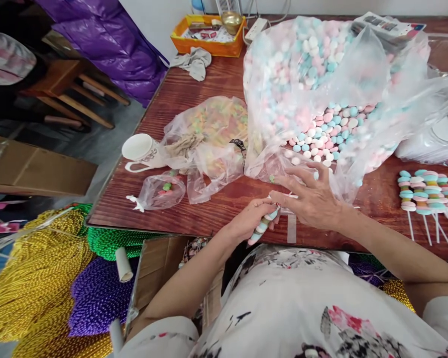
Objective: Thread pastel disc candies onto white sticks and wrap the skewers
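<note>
My left hand [248,219] is closed around a candy skewer [261,227] of stacked pink, blue and pale pieces, held tilted at the table's front edge. A white stick end [283,195] shows above its thumb. My right hand [311,196] is just to the right, its fingers spread and its forefinger close to the stick. Whether it touches the stick I cannot tell. A pale blue candy [315,175] shows by its fingers. Beyond it, loose pastel candies [321,134] spill from a large clear plastic bag [366,64].
Finished-looking candy skewers [429,191] lie at the right. Left are a smaller bag of orange and green candies [216,119], a white mug [142,149] and a small bag [164,191]. An orange basket [209,44] stands at the back. Bead strands [41,268] hang beside the table.
</note>
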The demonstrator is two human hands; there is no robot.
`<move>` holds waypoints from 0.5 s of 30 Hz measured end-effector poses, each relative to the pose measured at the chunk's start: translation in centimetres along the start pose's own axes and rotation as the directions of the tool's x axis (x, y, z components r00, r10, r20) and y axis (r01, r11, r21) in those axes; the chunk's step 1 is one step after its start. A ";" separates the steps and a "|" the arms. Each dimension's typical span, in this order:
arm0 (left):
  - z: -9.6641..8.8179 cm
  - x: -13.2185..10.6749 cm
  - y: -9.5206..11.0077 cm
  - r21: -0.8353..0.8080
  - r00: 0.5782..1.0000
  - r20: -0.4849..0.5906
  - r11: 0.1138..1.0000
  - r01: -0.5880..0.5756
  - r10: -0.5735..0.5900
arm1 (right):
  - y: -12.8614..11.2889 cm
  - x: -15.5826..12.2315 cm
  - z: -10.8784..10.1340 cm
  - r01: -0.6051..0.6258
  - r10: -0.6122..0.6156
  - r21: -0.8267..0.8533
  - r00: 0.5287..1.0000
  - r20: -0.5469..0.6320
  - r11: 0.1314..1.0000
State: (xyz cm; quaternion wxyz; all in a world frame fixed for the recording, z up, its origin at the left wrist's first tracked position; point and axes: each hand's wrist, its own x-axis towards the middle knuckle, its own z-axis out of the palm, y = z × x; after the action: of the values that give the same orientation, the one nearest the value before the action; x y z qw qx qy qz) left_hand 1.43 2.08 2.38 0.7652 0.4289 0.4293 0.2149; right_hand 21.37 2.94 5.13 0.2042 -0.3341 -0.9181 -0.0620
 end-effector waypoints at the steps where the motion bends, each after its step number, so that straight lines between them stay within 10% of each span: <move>1: -0.1 -0.1 -0.1 -0.094 0.999 0.044 0.995 0.020 -0.016 | 0.3 -0.5 0.1 0.061 -0.061 -0.019 0.997 -0.046 0.998; 8: 0.2 -0.9 -0.3 -0.242 0.952 0.301 0.962 0.130 -0.053 | 0.9 -2.3 1.2 0.267 -0.254 0.044 0.948 -0.193 0.963; 12: 0.4 -1.2 0.2 0.175 0.982 0.190 0.984 -0.023 -0.011 | 0.1 -1.9 1.2 0.138 -0.122 0.108 0.983 -0.137 0.985; 15: 0.7 -1.1 0.1 0.651 0.966 0.098 0.719 -0.245 0.240 | -1.0 -1.8 2.0 -0.027 0.031 0.119 0.999 -0.031 0.992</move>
State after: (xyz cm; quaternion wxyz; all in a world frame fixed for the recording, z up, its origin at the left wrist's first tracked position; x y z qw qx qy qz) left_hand 1.40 1.09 3.16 0.5319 0.7234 0.4150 0.1469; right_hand 21.31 1.67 2.61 0.2395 -0.3334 -0.9118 -0.0097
